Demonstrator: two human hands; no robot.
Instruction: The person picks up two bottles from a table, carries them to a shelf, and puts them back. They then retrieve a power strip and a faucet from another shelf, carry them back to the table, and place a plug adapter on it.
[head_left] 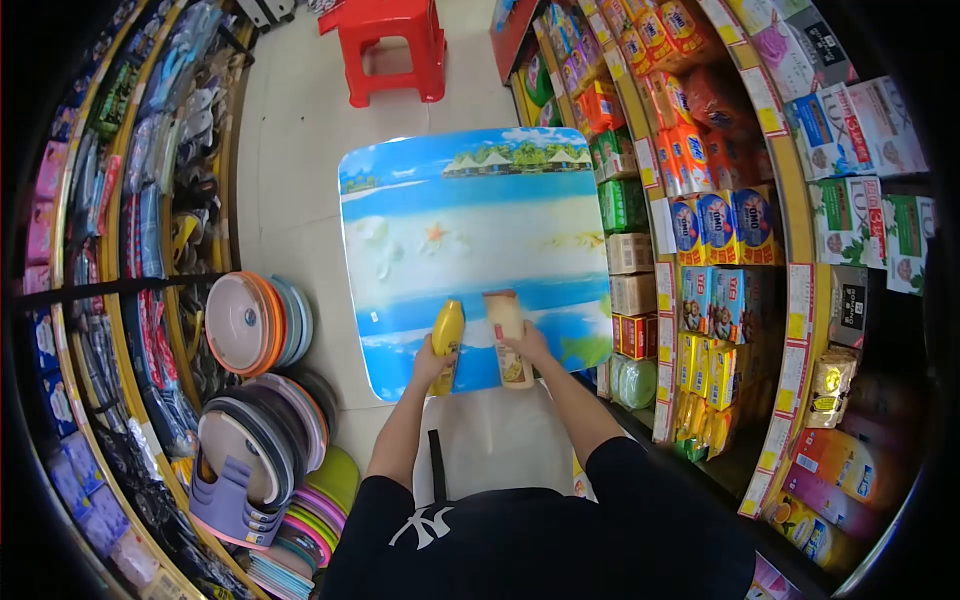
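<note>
On a table with a beach-scene top (470, 230), my left hand (431, 362) is wrapped round a yellow bottle (449, 325), which leans slightly to the right at the table's near edge. My right hand (528, 343) grips a cream-coloured bottle (506, 318) from its right side. The two bottles are side by side with a gap between them. A small white tag (375, 317) lies on the tabletop to the left of the yellow bottle.
A red stool (393, 50) stands beyond the table. Stacked basins (240, 325) and a purple basket (232, 505) are at the left. Shelves of packaged goods (716, 225) run close along the right; another shelf of goods (150, 220) is on the left.
</note>
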